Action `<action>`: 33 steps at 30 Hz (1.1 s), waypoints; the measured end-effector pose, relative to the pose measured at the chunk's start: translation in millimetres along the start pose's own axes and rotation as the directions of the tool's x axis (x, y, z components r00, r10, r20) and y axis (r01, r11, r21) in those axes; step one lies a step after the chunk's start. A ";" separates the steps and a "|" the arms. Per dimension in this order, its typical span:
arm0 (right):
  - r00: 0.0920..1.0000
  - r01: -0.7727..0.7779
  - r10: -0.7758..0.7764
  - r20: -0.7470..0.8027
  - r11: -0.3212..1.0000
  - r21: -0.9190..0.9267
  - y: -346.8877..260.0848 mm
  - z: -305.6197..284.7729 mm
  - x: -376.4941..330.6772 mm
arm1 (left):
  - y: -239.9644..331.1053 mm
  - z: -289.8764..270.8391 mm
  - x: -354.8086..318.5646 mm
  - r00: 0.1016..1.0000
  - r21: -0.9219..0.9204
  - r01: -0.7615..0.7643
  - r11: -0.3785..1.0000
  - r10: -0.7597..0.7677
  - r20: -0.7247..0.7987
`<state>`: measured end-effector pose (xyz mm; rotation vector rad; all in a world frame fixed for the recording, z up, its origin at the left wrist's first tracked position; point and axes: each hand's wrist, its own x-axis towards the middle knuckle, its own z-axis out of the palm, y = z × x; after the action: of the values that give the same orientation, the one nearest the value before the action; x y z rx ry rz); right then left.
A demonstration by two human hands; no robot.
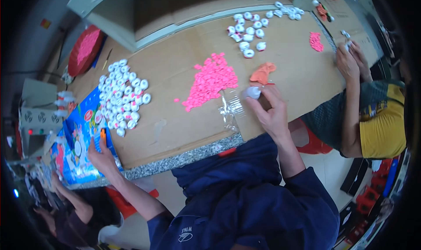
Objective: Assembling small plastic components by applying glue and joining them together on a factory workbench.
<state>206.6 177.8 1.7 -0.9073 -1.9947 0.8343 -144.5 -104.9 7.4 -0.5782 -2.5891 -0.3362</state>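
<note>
My right hand point(272, 111) holds a small white round cap point(251, 92) over the cardboard-covered table point(175, 74), beside a pile of small pink pieces point(210, 81) and an orange crumpled piece point(262, 73). My left hand point(101, 155) grips a small orange tool point(103, 136) at the table's left front edge, resting on a blue printed card point(81, 136). A heap of white round caps point(123, 96) lies just beyond the left hand.
Another person in a yellow and grey shirt point(377, 118) works at the right, hands point(351, 59) on small parts. More white caps point(247, 35) and a small pink pile point(315, 41) lie farther back. A clear plastic bag point(231, 109) lies near my right hand. A red round tray point(85, 50) is far left. Someone else point(66, 210) sits lower left.
</note>
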 end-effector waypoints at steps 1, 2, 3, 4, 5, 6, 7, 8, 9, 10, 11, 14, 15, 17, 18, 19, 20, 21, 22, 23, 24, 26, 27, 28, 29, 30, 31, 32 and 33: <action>0.999 0.027 -0.027 0.026 1.000 -0.003 -2.9 -2.4 1.2 | 26.4 -14.6 0.2 1.000 -0.010 -0.015 1.000 0.015 -0.003; 1.000 0.013 -0.013 0.018 1.000 0.013 0.8 -2.1 -0.6 | 64.1 -25.2 -5.9 0.999 -0.292 -0.041 0.956 0.044 0.004; 1.000 0.006 -0.006 0.005 1.000 0.014 2.5 -5.2 -1.0 | 102.3 -34.9 -14.6 0.997 -0.546 -0.059 0.836 0.072 0.003; 1.000 0.009 -0.009 0.004 1.000 0.016 5.1 -7.9 -1.8 | 138.8 -37.3 -27.8 0.977 -0.640 -0.053 0.767 0.173 0.127; 1.000 0.016 -0.016 0.004 1.000 0.026 6.3 -9.7 -1.5 | 170.0 -41.2 -39.3 0.932 -0.717 -0.029 0.696 0.279 0.233; 1.000 0.004 -0.003 -0.010 1.000 0.014 12.9 -13.3 -3.8 | 191.7 -24.4 -55.6 0.815 -0.685 -0.293 0.667 0.549 0.186; 1.000 -0.020 0.021 -0.014 0.998 0.055 11.7 -14.3 -3.2 | 209.3 -18.7 -67.4 0.762 -0.709 -0.223 0.669 0.573 0.301; 0.999 -0.039 0.041 -0.013 0.994 0.102 9.9 -11.9 -3.1 | 220.5 -15.8 -76.1 0.699 -0.719 -0.148 0.679 0.586 0.410; 0.999 -0.034 0.037 -0.020 0.993 0.113 8.2 -9.6 -2.2 | 228.0 -15.7 -79.7 0.702 -0.714 -0.160 0.682 0.587 0.404; 0.999 -0.028 0.031 -0.020 0.992 0.119 7.6 -8.7 -2.5 | 236.0 -14.5 -83.2 0.669 -0.705 -0.193 0.682 0.617 0.414; 0.999 -0.022 0.025 -0.022 0.992 0.125 7.1 -8.3 -2.6 | 243.8 -14.0 -85.2 0.634 -0.697 -0.226 0.681 0.646 0.425; 0.999 -0.029 0.034 -0.033 0.989 0.146 7.5 -11.7 -3.8 | 267.5 -14.9 -87.2 0.610 -0.815 -0.125 0.566 0.692 0.387; 0.999 -0.025 0.030 -0.032 0.988 0.151 7.8 -13.2 -4.0 | 274.5 -16.6 -83.5 0.607 -0.819 -0.136 0.557 0.700 0.376; 0.999 -0.023 0.031 -0.042 0.985 0.171 7.7 -13.3 -5.1 | 287.5 -19.8 -73.7 0.653 -0.723 -0.388 0.571 0.724 0.221; 0.999 -0.022 0.030 -0.044 0.985 0.172 7.9 -13.4 -6.0 | 294.5 -17.0 -64.9 0.654 -0.722 -0.397 0.566 0.727 0.210; 0.998 -0.018 0.027 -0.051 0.986 0.164 8.6 -15.3 -6.0 | 305.2 -11.6 -52.0 0.629 -0.760 -0.383 0.525 0.751 0.201; 0.997 -0.023 0.035 -0.068 0.985 0.174 7.5 -13.8 -6.5 | 314.0 -7.0 -37.7 0.608 -0.788 -0.373 0.489 0.771 0.190; 0.997 -0.007 0.021 -0.080 0.984 0.176 6.8 -14.4 -6.5 | 326.0 0.1 -28.6 0.611 -0.786 -0.386 0.482 0.772 0.173; 0.997 -0.015 0.027 -0.066 0.986 0.168 5.5 -14.6 -5.9 | 338.3 10.4 -21.2 0.535 -0.780 -0.457 0.428 0.833 0.144; 0.998 -0.021 0.029 -0.048 0.986 0.165 6.3 -13.6 -4.3 | 350.6 21.5 -14.4 0.456 -0.765 -0.523 0.374 0.882 0.119; 0.998 -0.021 0.032 -0.057 0.984 0.174 6.6 -11.4 -3.6 | 362.8 30.8 -9.3 0.464 -0.758 -0.535 0.373 0.880 0.105; 0.998 -0.027 0.036 -0.049 0.986 0.166 8.6 -14.3 -3.3 | 387.8 49.4 0.1 0.332 -0.741 -0.643 0.190 0.942 -0.047; 0.998 -0.050 0.056 -0.034 0.986 0.160 10.2 -15.2 -2.6 | 400.0 63.8 14.2 0.337 -0.734 -0.653 0.189 0.940 -0.058; 0.999 -0.026 0.034 -0.041 0.983 0.180 12.5 -12.1 -0.7 | 411.5 79.1 33.0 0.428 -0.759 -0.588 0.280 0.904 0.002; 0.999 -0.012 0.021 -0.044 0.982 0.188 12.7 -8.4 0.4 | 420.7 94.4 50.9 0.512 -0.777 -0.513 0.365 0.857 0.064; 0.998 -0.004 0.014 -0.067 0.988 0.154 2.4 -17.1 -0.4 | 437.5 88.9 66.4 0.557 -0.704 -0.543 0.457 0.824 0.105; 0.997 -0.008 0.019 -0.069 0.989 0.148 5.4 -15.7 1.0 | 448.5 93.7 81.3 0.610 -0.604 -0.558 0.570 0.775 0.168; 0.999 -0.022 0.029 -0.045 0.989 0.145 8.0 -15.5 1.3 | 458.6 97.1 95.7 0.633 -0.533 -0.518 0.670 0.719 0.288; 0.999 -0.032 0.036 -0.027 0.991 0.131 5.4 -18.3 1.0 | 468.0 116.4 110.0 0.661 -0.499 -0.522 0.692 0.698 0.276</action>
<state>223.2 185.8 6.6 -0.8757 -1.8808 0.9538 -65.8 383.1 22.9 -1.8388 -2.5151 -0.5135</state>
